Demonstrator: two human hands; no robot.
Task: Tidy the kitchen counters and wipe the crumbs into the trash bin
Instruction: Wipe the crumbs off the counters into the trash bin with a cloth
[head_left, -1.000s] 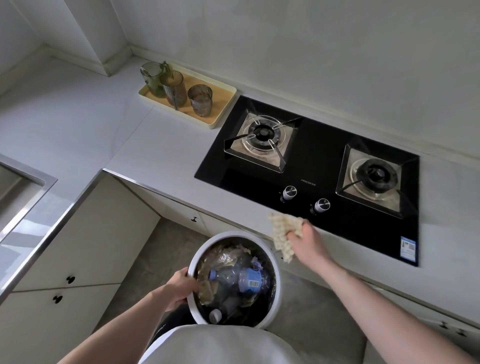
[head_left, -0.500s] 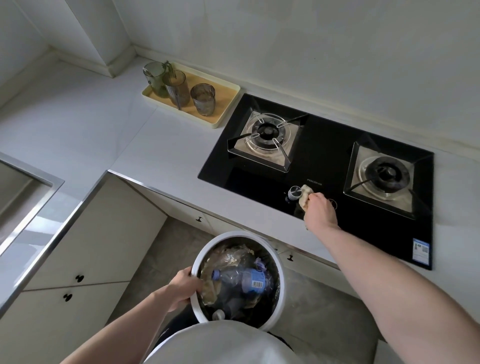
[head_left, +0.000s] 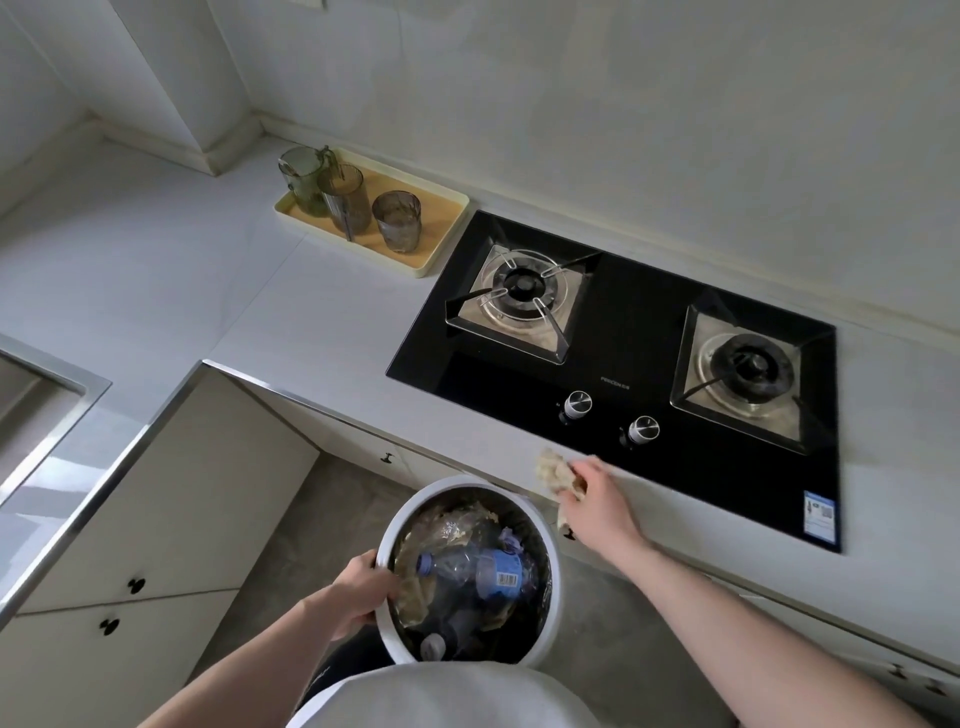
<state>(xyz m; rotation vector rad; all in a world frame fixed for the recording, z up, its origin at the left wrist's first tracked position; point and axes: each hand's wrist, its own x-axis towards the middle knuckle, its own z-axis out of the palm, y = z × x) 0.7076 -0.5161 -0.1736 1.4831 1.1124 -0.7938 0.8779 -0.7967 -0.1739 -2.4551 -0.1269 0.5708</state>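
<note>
The white L-shaped counter (head_left: 171, 291) is sweeping from the left of the frame across to the right, carrying the black two-burner gas hob (head_left: 639, 332) at centre right and a yellow tray (head_left: 447, 218) of tinted glasses at upper centre. Below the counter's front edge, at lower centre, the white trash bin (head_left: 550, 587) is sitting tucked close, apparently to catch whatever is being swept off. The left hand (head_left: 358, 587) is gripping its rim, probably steadying it. The right hand (head_left: 597, 499) is clutching a beige cloth (head_left: 556, 470) at the counter's lip, just above the bin.
</note>
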